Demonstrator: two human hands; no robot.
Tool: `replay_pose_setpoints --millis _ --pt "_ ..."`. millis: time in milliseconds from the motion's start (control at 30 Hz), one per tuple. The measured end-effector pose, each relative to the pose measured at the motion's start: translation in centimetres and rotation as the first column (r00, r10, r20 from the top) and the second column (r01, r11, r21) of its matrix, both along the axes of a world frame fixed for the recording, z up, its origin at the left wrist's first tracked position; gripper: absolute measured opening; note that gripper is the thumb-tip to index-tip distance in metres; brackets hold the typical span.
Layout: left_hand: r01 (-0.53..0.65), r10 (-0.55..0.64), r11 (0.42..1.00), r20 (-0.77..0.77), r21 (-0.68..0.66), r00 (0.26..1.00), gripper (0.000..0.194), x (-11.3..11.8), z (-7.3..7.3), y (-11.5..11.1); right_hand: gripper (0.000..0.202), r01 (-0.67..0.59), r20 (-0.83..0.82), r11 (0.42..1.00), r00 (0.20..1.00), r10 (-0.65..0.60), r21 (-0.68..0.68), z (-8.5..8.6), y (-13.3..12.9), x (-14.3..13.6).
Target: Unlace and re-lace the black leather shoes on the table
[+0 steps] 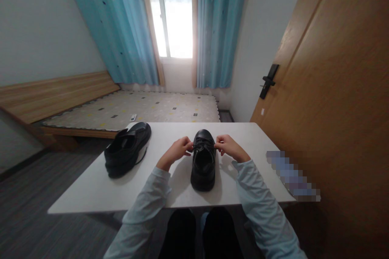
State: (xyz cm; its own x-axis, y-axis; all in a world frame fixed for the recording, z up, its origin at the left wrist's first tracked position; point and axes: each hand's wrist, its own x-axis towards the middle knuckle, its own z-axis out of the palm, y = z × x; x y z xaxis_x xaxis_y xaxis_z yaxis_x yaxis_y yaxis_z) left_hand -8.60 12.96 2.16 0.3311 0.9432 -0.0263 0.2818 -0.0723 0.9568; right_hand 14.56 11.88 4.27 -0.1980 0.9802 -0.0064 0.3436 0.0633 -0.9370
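A black lace-up shoe (203,174) rests upright on the white table (170,200), its toe pointing away from me. At the left side of its lacing, my left hand (181,148) is closed in a pinch on the shoelace. My right hand (226,145) pinches the lace at the right side, level with the left one. The laces cross over the shoe's tongue between both hands. A second black shoe (114,165) sits on the table's left part, toe angled away to the right, with a loose lace hanging beside it.
Beyond the table is a bed with a patterned mattress (158,107), holding a small white object (133,117). A wooden door (328,89) stands at the right. A blurred bluish item (291,176) lies at the table's right edge. My knees are below the front edge.
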Motion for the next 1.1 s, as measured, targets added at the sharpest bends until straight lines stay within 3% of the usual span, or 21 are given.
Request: replay_pose_setpoints --millis 367,600,800,933,1100 --pt "-0.017 0.022 0.999 -0.122 0.043 0.992 0.023 -0.4 0.6 -0.5 0.020 0.001 0.087 0.999 0.996 0.004 -0.055 0.3 -0.2 -0.1" --pt "-0.055 0.094 0.984 -0.227 0.171 0.969 0.021 -0.1 0.5 -0.5 0.019 -0.066 0.062 0.995 0.996 0.071 -0.079 -0.1 0.1 0.0" --pt "-0.066 0.168 0.932 -0.264 0.356 0.950 0.021 0.5 0.8 -0.4 0.010 0.007 0.025 0.999 1.000 -0.008 0.047 -0.5 0.5 -0.2" --pt "-0.089 0.207 0.865 -0.190 0.494 0.960 0.020 1.1 1.8 -1.1 0.017 0.029 0.012 0.974 0.999 -0.033 0.225 -0.3 0.5 -0.5" --pt "0.011 0.111 0.693 -0.121 0.721 0.986 0.018 1.6 2.9 -1.9 0.015 -0.032 0.095 0.875 0.995 -0.016 0.483 1.0 -0.6 -1.3"
